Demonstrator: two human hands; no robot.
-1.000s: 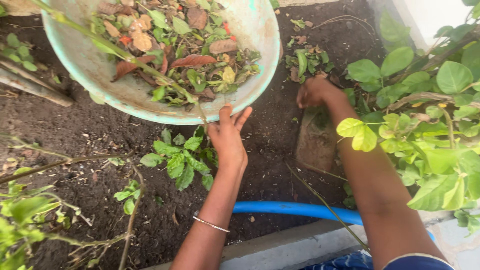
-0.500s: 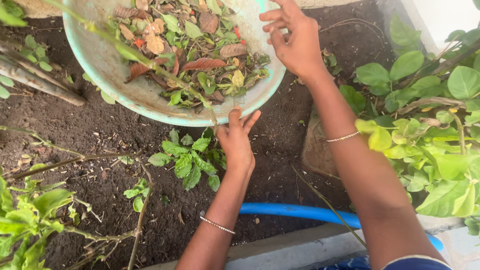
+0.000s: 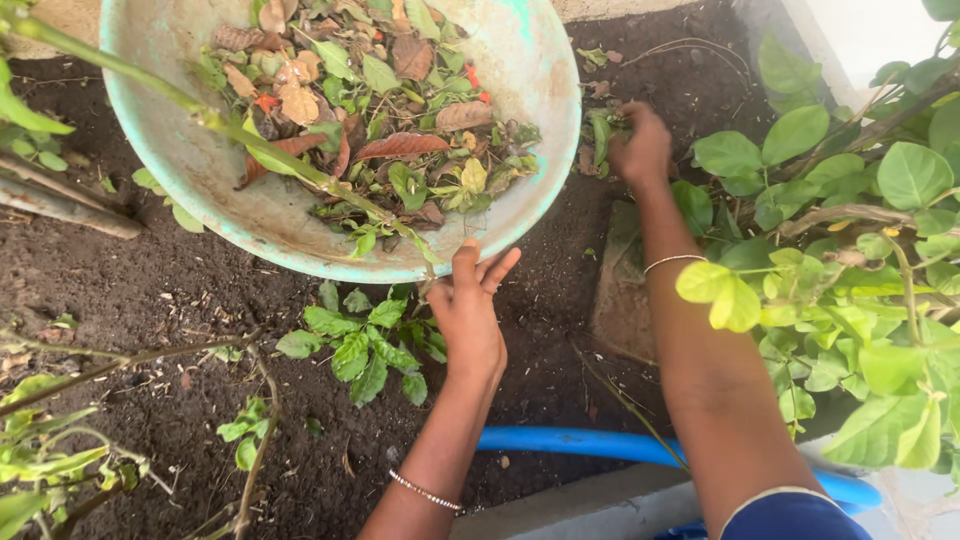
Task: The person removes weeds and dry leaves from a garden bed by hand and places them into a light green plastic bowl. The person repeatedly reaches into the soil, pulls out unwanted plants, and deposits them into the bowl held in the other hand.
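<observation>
Pale-green metal meets the left hand (image 3: 466, 318) at the near rim of the one basin (image 3: 250, 215): the thumb lies up against the outer lip, the fingers reach under it, so this grip is closed around the rim and steadies the basin. Its forearm runs straight back toward the body, with one thin bracelet (image 3: 425, 492) on the wrist. Just above this grip, inside the basin, lies a heap of leaves (image 3: 380, 110), green, brown and yellow mixed.

Off to the right and a little farther away, the right hand (image 3: 640, 148) is down on the dark soil (image 3: 130, 290), knuckles up, fingers curled into a small clump of fallen leaves (image 3: 598, 135) beside the basin's edge. It seems to pinch some of them, though how far that grip has closed I cannot tell. The arm is stretched long across a flat stone (image 3: 622, 290), and a second thin bracelet (image 3: 672, 261) sits on it.

Below the left grip grows one small leafy plant (image 3: 365, 335); nearer the body runs one blue hose (image 3: 590, 445). A leafy shrub (image 3: 860, 250) crowds the right arm.

Half a second ago the right hand was raised, open, over the basin's far rim; now it is low on the ground. The left hand has kept its hold on the rim.
</observation>
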